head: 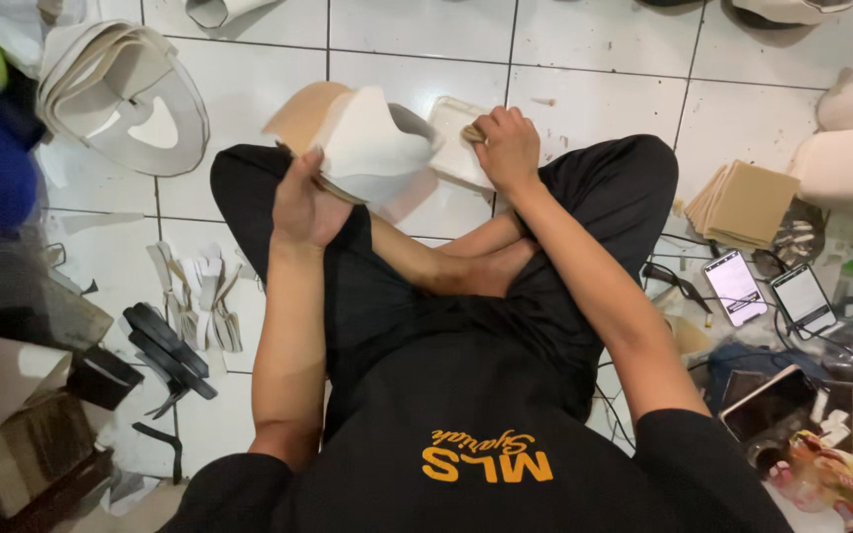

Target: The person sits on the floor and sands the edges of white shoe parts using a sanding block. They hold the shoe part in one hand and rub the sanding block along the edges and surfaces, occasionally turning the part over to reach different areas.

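Hold the white shoe upper (pixel 372 148) firmly in your left hand (pixel 303 202) (thumb clamped); right hand (pixel 507 148) grips a small brush (pixel 472 132) — dab lightly.

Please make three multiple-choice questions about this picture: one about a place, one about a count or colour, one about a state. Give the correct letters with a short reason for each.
1. Where does the stack of tan square sheets lie?
A. On the tiled floor beside the person's right knee
B. On the person's lap
C. In the left hand

2. How many phones with lit screens lie side by side on the right?
A. One
B. Two
C. Four

3. How is the white curved piece held?
A. It lies flat on the floor, untouched
B. It is gripped by both hands
C. It is gripped by the left hand, raised off the floor

Answers:
1 A: the stack rests on the white tiles, right of the knee.
2 B: two lit phones lie next to each other.
3 C: only the left hand holds it; the right hand presses a small tan thing at a white tray.
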